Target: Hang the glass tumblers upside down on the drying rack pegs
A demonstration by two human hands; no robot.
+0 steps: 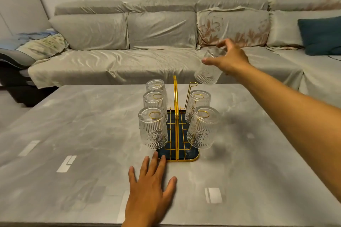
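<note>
While your left hand [149,188] lies flat and open on the worktop [73,134], your right hand [230,55] grips an inverted tumbler [209,69] above the rack's [176,131] empty peg [190,96]; five tumblers hang already.

A grey marbled worktop [77,125] carries a gold wire rack [177,134] on a dark tray (five tumblers hang inverted on its pegs) near the middle. The left hand [149,186] lies flat just near of it.
</note>
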